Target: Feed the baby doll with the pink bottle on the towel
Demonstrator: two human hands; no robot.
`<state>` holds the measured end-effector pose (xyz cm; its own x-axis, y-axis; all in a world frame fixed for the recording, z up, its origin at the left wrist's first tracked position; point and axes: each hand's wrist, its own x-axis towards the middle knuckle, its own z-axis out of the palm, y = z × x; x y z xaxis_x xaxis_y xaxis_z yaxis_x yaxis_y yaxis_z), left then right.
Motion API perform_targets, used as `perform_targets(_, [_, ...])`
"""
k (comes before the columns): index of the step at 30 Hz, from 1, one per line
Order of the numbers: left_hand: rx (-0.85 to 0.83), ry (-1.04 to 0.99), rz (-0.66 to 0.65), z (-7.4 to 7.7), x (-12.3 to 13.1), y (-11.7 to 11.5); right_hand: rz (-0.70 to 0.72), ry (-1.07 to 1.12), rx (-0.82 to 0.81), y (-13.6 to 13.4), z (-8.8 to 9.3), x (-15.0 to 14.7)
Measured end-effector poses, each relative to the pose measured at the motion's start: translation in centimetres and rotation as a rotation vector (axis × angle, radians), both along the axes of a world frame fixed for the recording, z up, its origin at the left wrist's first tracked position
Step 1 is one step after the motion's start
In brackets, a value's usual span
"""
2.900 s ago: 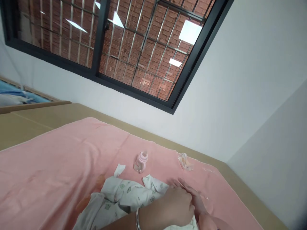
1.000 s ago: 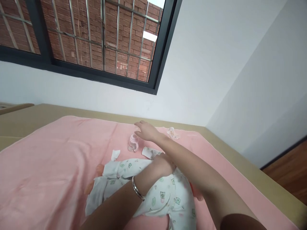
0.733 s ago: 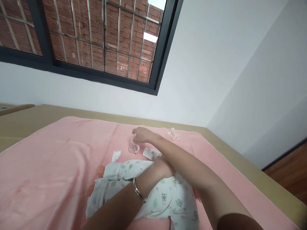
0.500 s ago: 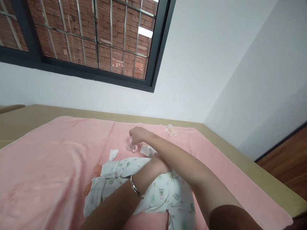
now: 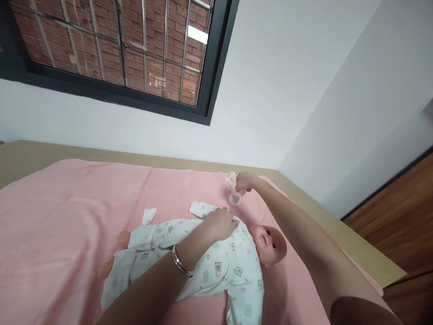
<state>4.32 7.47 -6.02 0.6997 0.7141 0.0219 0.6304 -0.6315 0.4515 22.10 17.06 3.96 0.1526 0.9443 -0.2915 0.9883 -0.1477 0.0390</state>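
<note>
A baby doll (image 5: 219, 266) in white clothes printed with green animals lies on its back on a pink blanket (image 5: 111, 194), head to the right. My left hand (image 5: 221, 223), wearing a bangle at the wrist, rests with its fingers laid over the doll's chest. Beyond the doll's head, my right hand (image 5: 246, 181) is closed around the upper part of a small clear bottle with pink handles (image 5: 235, 198). The bottle is mostly covered by the hand. Right beside it is a crumpled white-and-orange cloth piece (image 5: 231, 179).
A small white cloth (image 5: 149, 215) lies near the doll's legs. The tan bed surface (image 5: 352, 243) borders the blanket and meets the white wall (image 5: 250, 135). A dark-framed window (image 5: 203, 108) with metal bars is above, and a wooden panel (image 5: 399, 212) stands at the right.
My right hand has carried the bottle rightward, from beside the doll's arm to the crumpled cloth piece. My left hand stays on the doll's chest. The doll's head is now uncovered, and the view has shifted right.
</note>
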Motion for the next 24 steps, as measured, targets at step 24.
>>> perform_targets(24, [0.028,0.013,-0.027,-1.2,0.2,0.6,-0.029,0.209,0.210,-3.8,-1.5,6.1])
